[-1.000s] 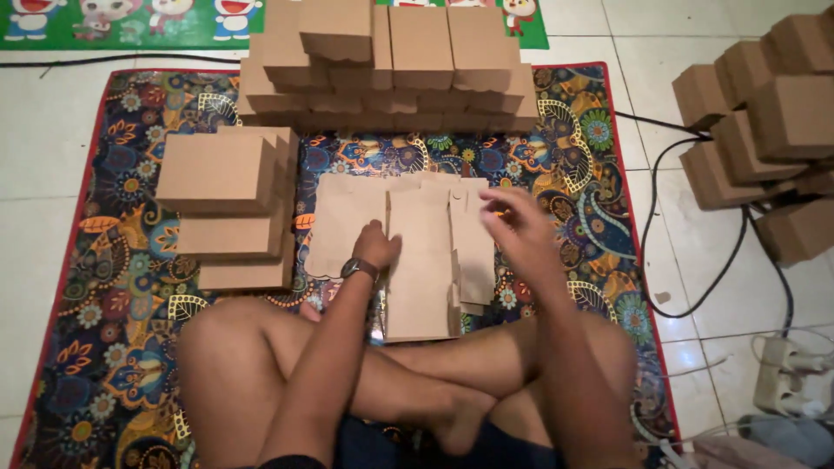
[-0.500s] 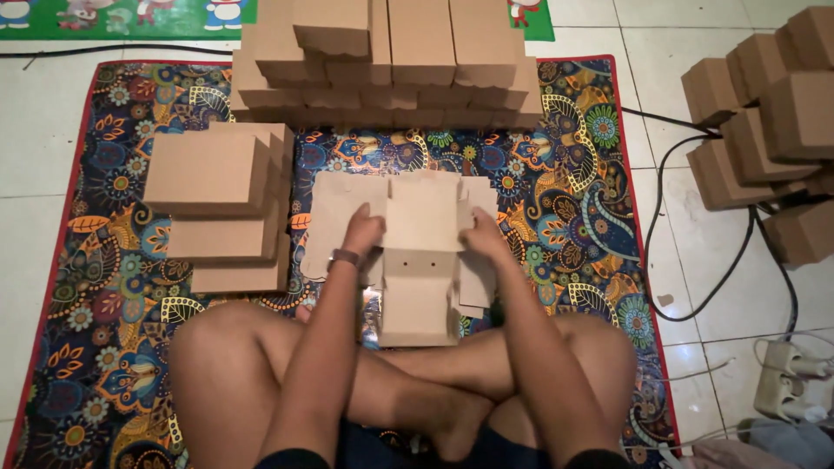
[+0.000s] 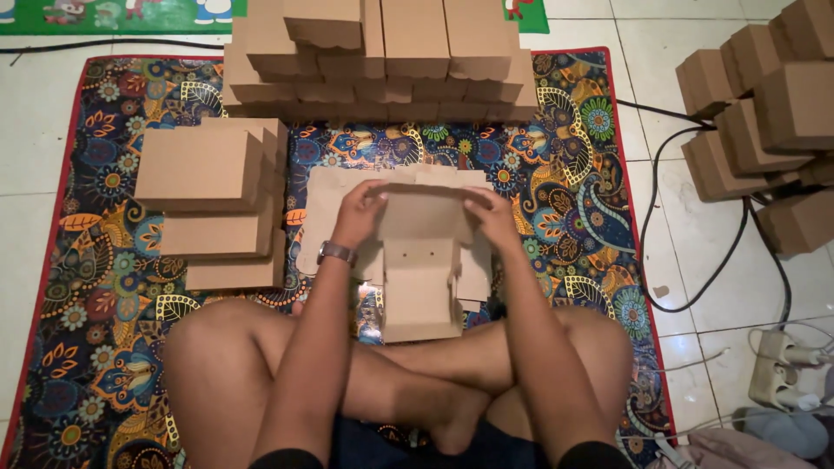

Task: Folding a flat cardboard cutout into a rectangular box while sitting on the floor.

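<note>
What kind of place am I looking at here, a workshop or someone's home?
Most likely a home floor used for box folding: a patterned mat on white floor tiles, stacks of cardboard boxes, and a power strip with trailing cables.

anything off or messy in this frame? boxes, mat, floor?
Nothing damaged or spilled. Both hands, left hand and right hand, grip a flat cardboard blank over a fanned pile. Only oddity: black cables trail loose across the tiles beside the box stacks.

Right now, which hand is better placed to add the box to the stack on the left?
Left hand, probably: it grips the cardboard box on the side nearest the flat stack; the right hand sits farther away.
</note>
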